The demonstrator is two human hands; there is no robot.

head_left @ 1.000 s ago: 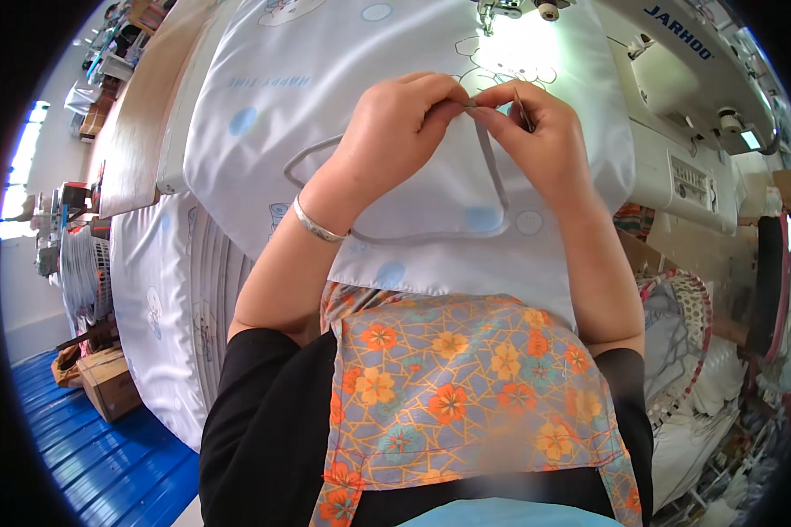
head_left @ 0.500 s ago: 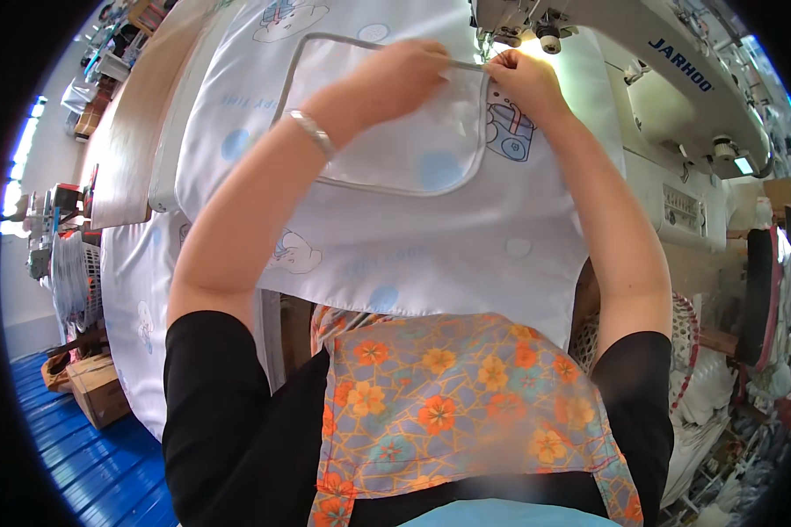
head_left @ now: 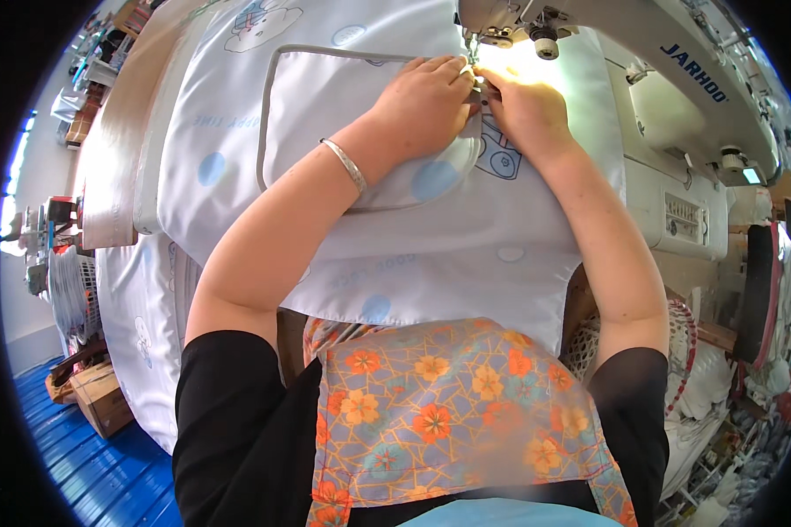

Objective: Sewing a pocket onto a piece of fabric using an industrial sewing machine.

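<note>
A white fabric panel (head_left: 325, 97) with grey edging and rounded corners lies on a larger white printed cloth (head_left: 264, 255). Its upper right corner is under the needle area of a sewing machine (head_left: 677, 79). My left hand (head_left: 426, 105) grips the panel beside that corner, fingers on top and thumb curled near the edge. Close against it, my right hand (head_left: 532, 110) pinches the edge by the needle, its fingertips partly lost in the lamp's glare. Both hands cover the corner itself, and the panel's right part is bunched slightly.
The cloth drapes over the table's front edge toward my flowered apron (head_left: 431, 422). A wooden board (head_left: 114, 167) borders the left side. On the blue floor stands a cardboard box (head_left: 105, 395). A woven basket (head_left: 677, 342) is at the right, below the machine bed.
My left hand has come down and right along the panel to meet the right hand. The panel has turned slightly and shifted left, and its right side is now bunched.
</note>
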